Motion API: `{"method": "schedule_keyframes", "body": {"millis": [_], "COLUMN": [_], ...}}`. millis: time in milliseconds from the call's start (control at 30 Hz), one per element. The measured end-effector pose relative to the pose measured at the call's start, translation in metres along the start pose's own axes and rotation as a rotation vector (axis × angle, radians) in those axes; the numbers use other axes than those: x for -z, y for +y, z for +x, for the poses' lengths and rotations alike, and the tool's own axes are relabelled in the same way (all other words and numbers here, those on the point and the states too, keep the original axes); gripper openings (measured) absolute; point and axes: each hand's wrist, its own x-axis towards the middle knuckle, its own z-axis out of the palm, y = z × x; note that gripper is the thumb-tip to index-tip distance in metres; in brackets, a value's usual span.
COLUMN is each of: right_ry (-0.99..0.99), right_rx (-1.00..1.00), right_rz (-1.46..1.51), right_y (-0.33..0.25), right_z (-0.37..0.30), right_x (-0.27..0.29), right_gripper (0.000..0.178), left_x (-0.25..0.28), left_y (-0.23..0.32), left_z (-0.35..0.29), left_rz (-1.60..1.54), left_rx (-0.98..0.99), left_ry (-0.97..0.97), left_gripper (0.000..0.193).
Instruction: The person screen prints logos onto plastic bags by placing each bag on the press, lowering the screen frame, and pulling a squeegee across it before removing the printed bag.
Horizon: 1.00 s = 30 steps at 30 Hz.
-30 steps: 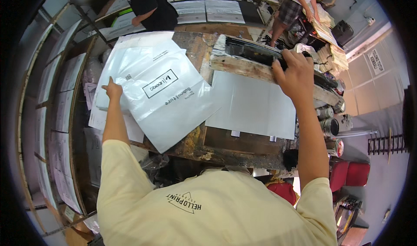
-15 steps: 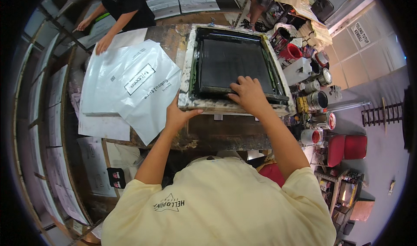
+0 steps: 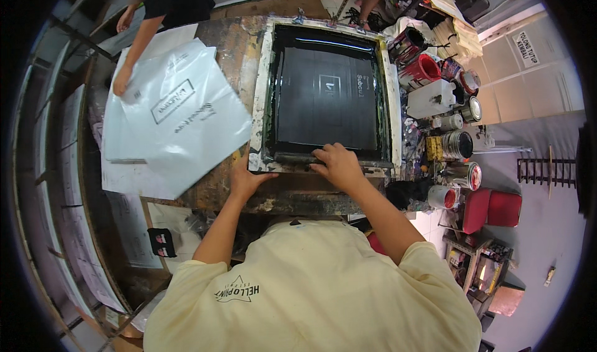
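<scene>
In front of me a screen-printing frame [image 3: 259, 103] with pale, ink-stained edges lies on the worktable. Its dark mesh [image 3: 301, 113] is wet and shows a rectangular design with lettering. My left hand [image 3: 244, 181] is closed on the frame's near left corner, thumb along the near edge and fingers partly hidden. At the near end of the mesh, my right hand [image 3: 339, 167] grips a dark squeegee [image 3: 291, 155] lying crosswise. Left of the frame are white printed plastic sheets [image 3: 180, 125], stacked on the table; a co-worker's hand [image 3: 122, 80] touches the top one.
Ink cans and tubs, among them a red bucket [image 3: 421, 71] and a white container [image 3: 430, 98], crowd the right side of the stained worktable [image 3: 233, 47]. A rack [image 3: 74, 184] of sheets stands at the left. Red chairs [image 3: 476, 209] are at the right.
The frame now sits straighter, and the printed design shows on its mesh. My right hand and the squeegee have come slightly nearer and left. The co-worker's hand and top sheet have shifted left.
</scene>
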Motion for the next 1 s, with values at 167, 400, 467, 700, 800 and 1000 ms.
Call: {"method": "schedule_keyframes", "body": {"millis": [167, 400, 467, 700, 800, 1000], "right_ry": [0.052, 0.197, 0.248, 0.368, 0.310, -0.053], "right_rx": [0.030, 0.098, 0.116, 0.094, 0.078, 0.089], "right_rz": [-0.046, -0.141, -0.170, -0.181, -0.183, -0.164], "right_y": [0.004, 0.040, 0.066, 0.150, 0.165, 0.196], "right_z": [-0.010, 0.038, 0.079, 0.240, 0.277, 0.311], "right_x": [-0.034, -0.060, -0.056, -0.018, -0.001, 0.053], "right_gripper": [0.045, 0.068, 0.068, 0.047, 0.041, 0.047], "left_x": [-0.012, -0.020, -0.018, -0.013, -0.012, -0.001], "left_y": [-0.024, -0.044, -0.036, -0.043, -0.040, -0.010], "left_z": [0.002, 0.001, 0.002, -0.004, -0.003, -0.002], "left_rz": [0.364, 0.413, 0.425, 0.431, 0.344, 0.360], "left_rx": [-0.044, -0.047, -0.034, 0.021, -0.012, -0.034], "left_ry": [0.080, 0.080, 0.068, 0.047, 0.093, 0.033], "left_gripper": [0.120, 0.125, 0.125, 0.127, 0.124, 0.127]}}
